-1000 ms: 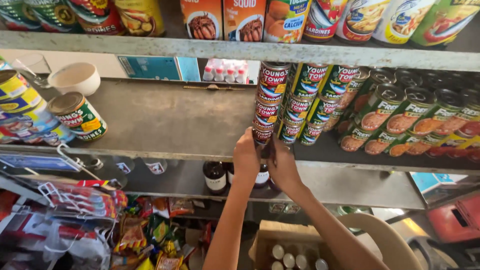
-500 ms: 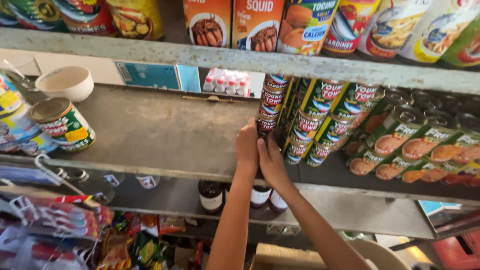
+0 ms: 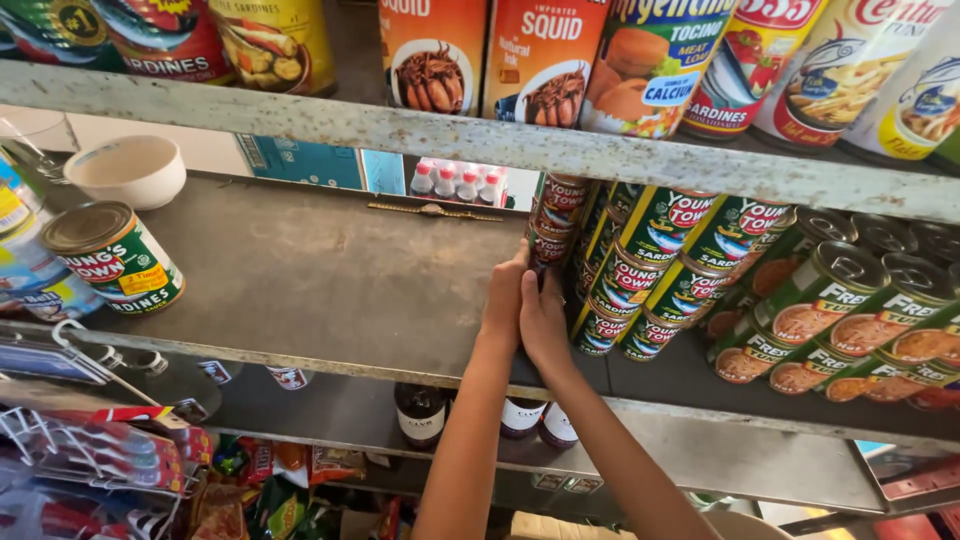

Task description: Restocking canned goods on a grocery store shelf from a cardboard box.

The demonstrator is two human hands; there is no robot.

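A: Though half hidden by fingers, looks like the lowest cans of the red-label can stack (image 3: 556, 212) under both hands. Agree?

B: Yep. Left hand (image 3: 505, 300) flat vs. the stack's left flank, right hand (image 3: 545, 322) just beside it, on the stack's front. Hands touching each other.

A: Clamped round a can, or only pressing?

B: Can't tell, fingertips out of sight. Fingers fairly straight, not fisted.

A: Stack direction from the grip?

B: Up and slightly right of both hands. Long axis upright, cans end on end. Both hands in contact, neither clearly nearer.

A: Pkgs round it?

B: Just right of stack: green-label cans (image 3: 650, 270) in tilted columns, yellow lettering. Further right: pull-tab cans (image 3: 830, 300) w/ reddish food pics. Above stack: tall orange cans (image 3: 490, 50). Far left of stack: lone green-label can (image 3: 115, 260), upright, white bowl (image 3: 125, 170) behind. Below stack: dark bottles (image 3: 420, 412) w/ pale labels. Behind-left of stack: small red-capped bottles (image 3: 455, 182).
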